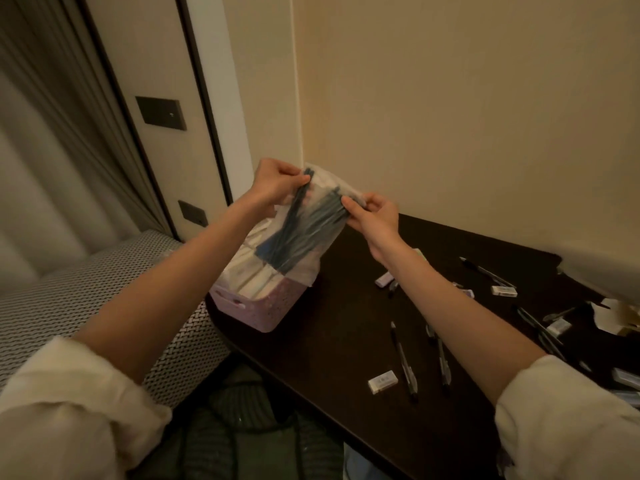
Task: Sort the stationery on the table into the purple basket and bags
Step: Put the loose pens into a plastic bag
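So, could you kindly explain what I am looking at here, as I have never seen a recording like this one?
There is no machine here: a person wears a wide-angle camera on the head, so the one picture looks forward and down along both bare arms. The left hand and right hand each pinch the top of a clear plastic bag filled with dark pens, held up above the purple basket, which stands at the end of a dark table and already holds pale packets. Loose stationery lies on the table to the right: several pens, such as one near the front, and small white erasers, such as one beside it. A woven patterned seat is on the left.
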A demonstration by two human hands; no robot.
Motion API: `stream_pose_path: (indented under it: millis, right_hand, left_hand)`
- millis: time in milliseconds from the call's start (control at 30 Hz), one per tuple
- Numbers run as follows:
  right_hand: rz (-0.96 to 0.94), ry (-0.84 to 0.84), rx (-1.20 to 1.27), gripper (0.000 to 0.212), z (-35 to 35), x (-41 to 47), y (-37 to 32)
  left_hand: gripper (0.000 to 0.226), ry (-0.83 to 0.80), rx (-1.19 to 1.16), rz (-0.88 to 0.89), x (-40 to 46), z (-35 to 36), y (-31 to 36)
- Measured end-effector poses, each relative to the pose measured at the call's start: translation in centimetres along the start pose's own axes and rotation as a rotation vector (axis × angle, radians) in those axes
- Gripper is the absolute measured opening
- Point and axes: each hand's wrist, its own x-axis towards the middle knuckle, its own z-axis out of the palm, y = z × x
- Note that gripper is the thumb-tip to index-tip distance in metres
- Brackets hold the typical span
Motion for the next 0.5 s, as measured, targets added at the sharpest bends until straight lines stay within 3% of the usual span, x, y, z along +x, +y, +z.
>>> stream_pose_path:
  millis: [300, 500]
  right_hand:
    - [0.103, 0.205, -0.166, 0.020, 4.7, 2.1, 5.5]
    - [0.077, 0.086, -0.400, 0.021, 4.9, 2.2, 6.7]
  left_hand:
    - [0.014, 0.008, 0.163, -0.173, 1.6, -2.7, -4.4]
    - [0.009, -0.018, 0.373, -0.131, 1.6, -3.5, -7.0]
